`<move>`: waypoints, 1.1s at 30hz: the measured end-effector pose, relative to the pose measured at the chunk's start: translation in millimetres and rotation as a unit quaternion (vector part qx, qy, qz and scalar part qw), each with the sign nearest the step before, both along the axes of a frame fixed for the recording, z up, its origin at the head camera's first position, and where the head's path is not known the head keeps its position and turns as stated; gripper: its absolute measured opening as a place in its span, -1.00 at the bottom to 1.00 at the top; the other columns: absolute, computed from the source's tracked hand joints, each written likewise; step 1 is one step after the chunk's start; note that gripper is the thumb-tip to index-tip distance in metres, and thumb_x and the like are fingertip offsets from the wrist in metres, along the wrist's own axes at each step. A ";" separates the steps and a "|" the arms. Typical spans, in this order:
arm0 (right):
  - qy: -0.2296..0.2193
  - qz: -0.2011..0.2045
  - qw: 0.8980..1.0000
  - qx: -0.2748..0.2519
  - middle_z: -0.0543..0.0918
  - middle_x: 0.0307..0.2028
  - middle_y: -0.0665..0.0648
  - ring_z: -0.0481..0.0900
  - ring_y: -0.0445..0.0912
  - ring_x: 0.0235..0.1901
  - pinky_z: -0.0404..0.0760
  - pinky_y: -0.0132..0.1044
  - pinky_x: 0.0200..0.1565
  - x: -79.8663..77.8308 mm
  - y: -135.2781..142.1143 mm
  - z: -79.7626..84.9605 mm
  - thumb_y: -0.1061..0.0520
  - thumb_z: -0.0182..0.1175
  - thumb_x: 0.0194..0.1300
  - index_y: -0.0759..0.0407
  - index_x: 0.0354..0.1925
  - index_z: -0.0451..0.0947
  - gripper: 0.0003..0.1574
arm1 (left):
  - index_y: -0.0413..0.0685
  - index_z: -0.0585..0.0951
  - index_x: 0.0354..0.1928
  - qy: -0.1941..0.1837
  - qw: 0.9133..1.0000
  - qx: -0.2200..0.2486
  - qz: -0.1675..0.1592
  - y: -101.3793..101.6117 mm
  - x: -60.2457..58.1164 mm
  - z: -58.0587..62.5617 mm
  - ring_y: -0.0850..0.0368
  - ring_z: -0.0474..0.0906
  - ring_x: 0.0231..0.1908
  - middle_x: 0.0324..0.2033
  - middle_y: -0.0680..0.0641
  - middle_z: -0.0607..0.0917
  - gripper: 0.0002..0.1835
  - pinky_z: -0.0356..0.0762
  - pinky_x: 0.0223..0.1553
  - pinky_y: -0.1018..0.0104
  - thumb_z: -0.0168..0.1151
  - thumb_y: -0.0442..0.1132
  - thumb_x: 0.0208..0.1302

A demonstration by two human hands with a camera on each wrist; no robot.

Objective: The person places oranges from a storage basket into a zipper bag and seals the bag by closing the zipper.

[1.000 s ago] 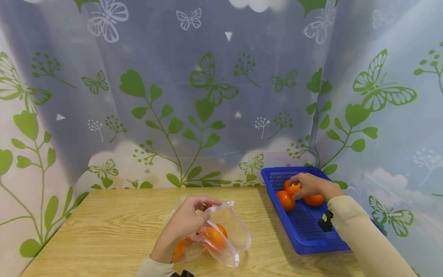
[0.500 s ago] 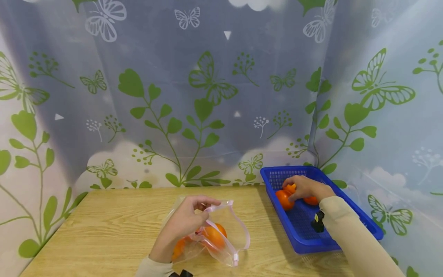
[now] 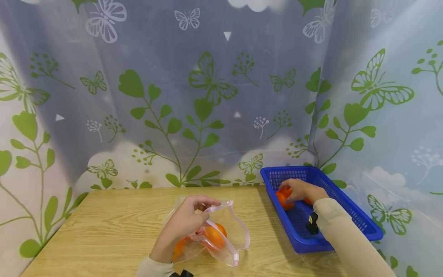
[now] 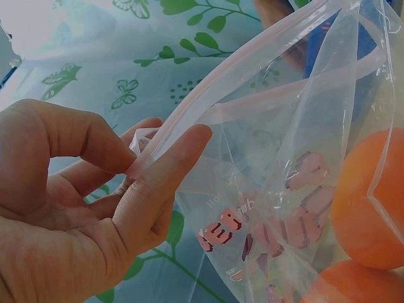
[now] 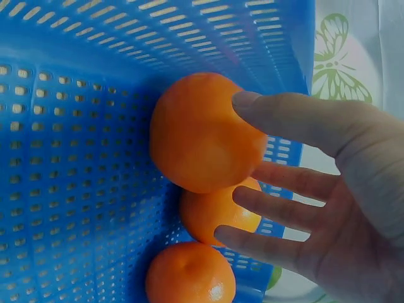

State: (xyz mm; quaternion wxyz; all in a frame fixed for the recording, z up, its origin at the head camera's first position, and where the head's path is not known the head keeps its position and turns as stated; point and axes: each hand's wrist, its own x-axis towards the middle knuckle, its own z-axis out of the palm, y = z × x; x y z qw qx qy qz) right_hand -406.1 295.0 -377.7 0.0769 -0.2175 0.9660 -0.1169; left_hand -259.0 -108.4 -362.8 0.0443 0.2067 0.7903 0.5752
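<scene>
My left hand [image 3: 188, 217] pinches the pink-edged rim of a clear zip bag [image 3: 238, 225] between thumb and fingers, its mouth held apart. Inside the bag lie oranges [image 3: 215, 236], also showing at the right of the left wrist view. Over at the right, my right hand [image 3: 300, 190] reaches into a blue plastic basket [image 3: 301, 247]. In the right wrist view its thumb tip meets the upper edge of the nearest orange [image 5: 205, 132]. The other fingers, fairly straight, reach across a second orange [image 5: 214, 211]. A third orange [image 5: 189, 274] sits below these.
The bag rests on a light wood-grain table [image 3: 114, 223], with the basket to its right. A patterned curtain [image 3: 214, 134] hangs behind and along both sides. A small black device [image 3: 312, 224] is worn at the right wrist.
My right hand has moved left and slightly lower inside the basket, from the back orange toward the one at the left wall. The left hand and the bag have stayed in place.
</scene>
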 end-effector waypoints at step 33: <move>-0.093 -0.059 0.994 -0.010 0.60 -0.03 0.29 0.64 0.08 -0.18 0.82 0.02 -0.39 -1.4 -5.1 -10.8 0.21 0.49 0.05 0.20 0.00 0.63 -0.50 | -0.11 0.72 0.12 0.003 1.000 -0.005 0.005 -0.9 0.2 -0.9 0.05 0.57 -0.33 -0.09 -0.23 0.65 -0.58 0.67 -0.49 0.34 0.06 -0.50 0.33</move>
